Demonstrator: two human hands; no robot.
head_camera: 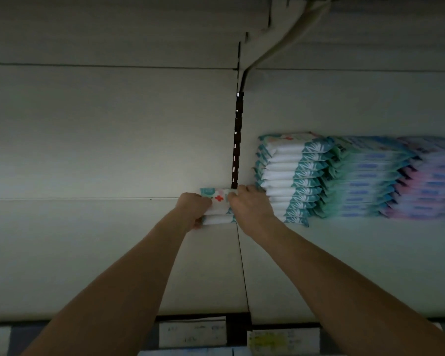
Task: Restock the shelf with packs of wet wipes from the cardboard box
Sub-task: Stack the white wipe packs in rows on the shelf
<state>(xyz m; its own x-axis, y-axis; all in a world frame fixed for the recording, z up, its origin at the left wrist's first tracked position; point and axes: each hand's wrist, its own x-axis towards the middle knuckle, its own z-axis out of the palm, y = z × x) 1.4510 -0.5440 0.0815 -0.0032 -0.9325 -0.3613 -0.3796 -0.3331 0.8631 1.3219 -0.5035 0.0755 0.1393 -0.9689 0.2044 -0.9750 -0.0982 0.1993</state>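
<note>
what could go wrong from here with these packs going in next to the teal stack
1. The right grip sits close beside the tall teal stack. A nudge while letting go might shift or topple it on the shelf.
2. The held packs look stacked one on another, squeezed between the left grip and the right grip. The lower one may slip out or land crooked on release.
</note>
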